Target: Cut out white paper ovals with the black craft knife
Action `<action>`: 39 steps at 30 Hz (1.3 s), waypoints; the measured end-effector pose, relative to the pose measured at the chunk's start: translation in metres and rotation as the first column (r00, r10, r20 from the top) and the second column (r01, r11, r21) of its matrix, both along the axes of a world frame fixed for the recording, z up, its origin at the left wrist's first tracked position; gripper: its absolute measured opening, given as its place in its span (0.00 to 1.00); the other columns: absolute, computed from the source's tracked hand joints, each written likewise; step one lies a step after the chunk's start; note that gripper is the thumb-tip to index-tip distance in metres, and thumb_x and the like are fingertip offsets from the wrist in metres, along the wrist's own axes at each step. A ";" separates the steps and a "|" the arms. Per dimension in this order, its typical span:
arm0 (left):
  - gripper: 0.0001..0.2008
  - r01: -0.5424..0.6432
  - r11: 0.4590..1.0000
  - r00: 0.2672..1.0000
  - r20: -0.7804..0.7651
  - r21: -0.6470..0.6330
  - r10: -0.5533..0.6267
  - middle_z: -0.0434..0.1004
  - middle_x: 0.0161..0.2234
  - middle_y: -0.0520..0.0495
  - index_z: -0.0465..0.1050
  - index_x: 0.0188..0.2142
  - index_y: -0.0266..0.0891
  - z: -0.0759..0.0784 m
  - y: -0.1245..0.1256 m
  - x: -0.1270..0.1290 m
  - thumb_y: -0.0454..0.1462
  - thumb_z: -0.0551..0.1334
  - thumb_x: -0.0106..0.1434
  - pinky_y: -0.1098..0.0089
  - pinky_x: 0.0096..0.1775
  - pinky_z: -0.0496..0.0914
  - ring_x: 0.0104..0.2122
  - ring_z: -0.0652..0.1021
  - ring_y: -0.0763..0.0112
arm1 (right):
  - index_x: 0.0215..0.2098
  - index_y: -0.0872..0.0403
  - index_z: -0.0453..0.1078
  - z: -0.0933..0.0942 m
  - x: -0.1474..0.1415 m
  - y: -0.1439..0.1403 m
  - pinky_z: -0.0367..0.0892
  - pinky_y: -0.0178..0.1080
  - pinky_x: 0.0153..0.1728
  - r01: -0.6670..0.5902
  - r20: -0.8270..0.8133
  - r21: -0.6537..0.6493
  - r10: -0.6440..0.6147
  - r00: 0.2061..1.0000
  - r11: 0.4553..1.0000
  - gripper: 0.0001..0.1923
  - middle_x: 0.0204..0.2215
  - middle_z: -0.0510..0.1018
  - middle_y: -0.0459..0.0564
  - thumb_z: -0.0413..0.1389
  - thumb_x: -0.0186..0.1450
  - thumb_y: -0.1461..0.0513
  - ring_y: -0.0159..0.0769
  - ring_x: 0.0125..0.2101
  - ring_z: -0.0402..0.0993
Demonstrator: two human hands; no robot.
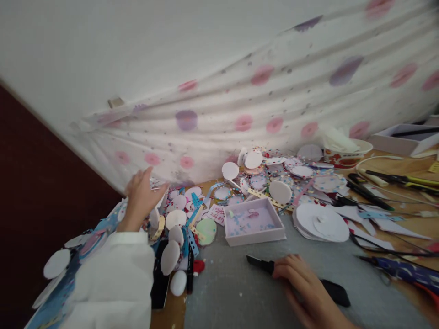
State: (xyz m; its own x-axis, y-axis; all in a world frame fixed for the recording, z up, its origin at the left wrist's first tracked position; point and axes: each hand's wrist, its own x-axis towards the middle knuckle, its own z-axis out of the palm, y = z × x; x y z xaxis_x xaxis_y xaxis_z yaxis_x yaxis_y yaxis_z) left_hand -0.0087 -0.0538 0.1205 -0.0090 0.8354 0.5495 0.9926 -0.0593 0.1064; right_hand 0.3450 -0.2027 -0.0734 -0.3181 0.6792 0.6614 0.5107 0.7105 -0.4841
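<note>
My left hand [141,197], in a white sleeve, reaches out over a heap of white and pastel paper circles [174,219] at the table's left, its fingers spread above the pieces and holding nothing that I can see. My right hand [302,281] lies on the grey mat [240,292] near the front edge, fingers curled over a black craft knife [262,264] whose tip sticks out to the left. A shallow white box [254,221] with confetti inside stands between the two hands.
A stack of large white paper discs [320,221] lies right of the box. Pliers and other tools [398,180], cables and paper scraps cover the wooden table at right. A patterned bowl [346,153] and a spotted cloth [257,105] are behind.
</note>
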 end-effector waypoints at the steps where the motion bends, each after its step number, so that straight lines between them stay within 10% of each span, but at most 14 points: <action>1: 0.31 0.063 0.998 0.998 0.024 -0.022 -0.062 0.65 0.59 0.28 0.61 0.60 0.28 -0.004 0.018 0.014 0.44 0.61 0.61 0.45 0.61 0.56 0.61 0.64 0.41 | 0.41 0.48 0.62 0.002 0.000 0.000 0.68 0.41 0.43 0.000 0.003 0.000 0.000 1.000 1.000 0.14 0.33 0.76 0.46 0.47 0.63 0.72 0.36 0.34 0.75; 6: 0.24 0.309 0.935 0.951 0.089 -0.174 -0.297 0.74 0.53 0.39 0.68 0.55 0.35 -0.048 0.095 0.087 0.39 0.64 0.60 0.61 0.58 0.65 0.55 0.72 0.57 | 0.40 0.49 0.61 0.014 0.002 0.004 0.67 0.38 0.40 0.013 0.021 0.014 -0.014 1.000 1.000 0.14 0.32 0.75 0.45 0.46 0.62 0.73 0.35 0.32 0.74; 13: 0.41 0.377 0.880 0.919 0.237 -0.290 -0.316 0.69 0.56 0.34 0.62 0.62 0.36 -0.108 0.161 0.154 0.43 0.73 0.51 0.53 0.56 0.65 0.58 0.69 0.46 | 0.38 0.49 0.58 0.005 0.001 0.015 0.64 0.37 0.34 0.027 0.058 0.014 -0.027 0.998 1.000 0.17 0.29 0.74 0.44 0.44 0.57 0.75 0.34 0.29 0.70; 19: 0.22 0.430 0.872 0.858 0.404 -0.233 -0.316 0.69 0.55 0.41 0.66 0.56 0.39 -0.126 0.179 0.174 0.43 0.63 0.66 0.48 0.52 0.68 0.52 0.73 0.55 | 0.37 0.49 0.56 -0.005 0.002 0.022 0.62 0.36 0.31 0.036 0.096 0.002 -0.036 0.995 0.999 0.19 0.28 0.73 0.44 0.44 0.53 0.76 0.34 0.28 0.69; 25: 0.34 0.543 0.840 0.676 0.599 -0.010 -0.430 0.66 0.56 0.39 0.61 0.57 0.42 -0.094 0.165 0.141 0.37 0.70 0.53 0.58 0.48 0.73 0.52 0.73 0.56 | 0.38 0.49 0.56 0.000 0.003 0.022 0.62 0.37 0.33 0.043 0.108 -0.044 -0.038 0.993 0.998 0.17 0.29 0.73 0.45 0.44 0.56 0.75 0.35 0.30 0.69; 32: 0.38 0.701 0.710 0.501 0.668 0.059 -0.550 0.68 0.55 0.43 0.58 0.57 0.49 -0.034 0.087 0.076 0.42 0.71 0.49 0.60 0.50 0.74 0.52 0.74 0.59 | 0.39 0.49 0.57 0.001 0.002 0.013 0.63 0.40 0.38 0.020 0.112 -0.096 -0.009 0.994 0.995 0.15 0.31 0.73 0.45 0.44 0.61 0.75 0.35 0.32 0.71; 35: 0.39 0.656 0.752 0.627 0.599 -0.061 -0.498 0.66 0.58 0.42 0.59 0.59 0.48 -0.014 0.056 0.029 0.43 0.72 0.49 0.58 0.52 0.72 0.55 0.72 0.55 | 0.40 0.49 0.58 -0.003 0.002 0.012 0.63 0.41 0.38 0.004 0.117 -0.114 0.009 0.993 0.993 0.15 0.32 0.73 0.45 0.45 0.62 0.74 0.36 0.33 0.71; 37: 0.40 0.429 0.872 0.868 0.373 -0.236 -0.326 0.64 0.61 0.44 0.57 0.61 0.48 -0.003 0.043 -0.014 0.48 0.69 0.51 0.59 0.52 0.72 0.56 0.72 0.55 | 0.39 0.49 0.58 -0.006 0.002 0.012 0.63 0.41 0.35 -0.005 0.117 -0.123 0.020 0.993 0.992 0.14 0.32 0.72 0.46 0.44 0.63 0.74 0.37 0.32 0.70; 39: 0.41 0.256 0.920 0.945 0.276 -0.297 -0.174 0.66 0.59 0.39 0.59 0.60 0.42 0.004 0.033 -0.061 0.48 0.68 0.49 0.54 0.51 0.72 0.54 0.74 0.49 | 0.39 0.49 0.57 -0.009 0.002 0.011 0.62 0.41 0.33 -0.010 0.113 -0.129 0.025 0.993 0.992 0.13 0.31 0.72 0.46 0.44 0.64 0.73 0.37 0.31 0.69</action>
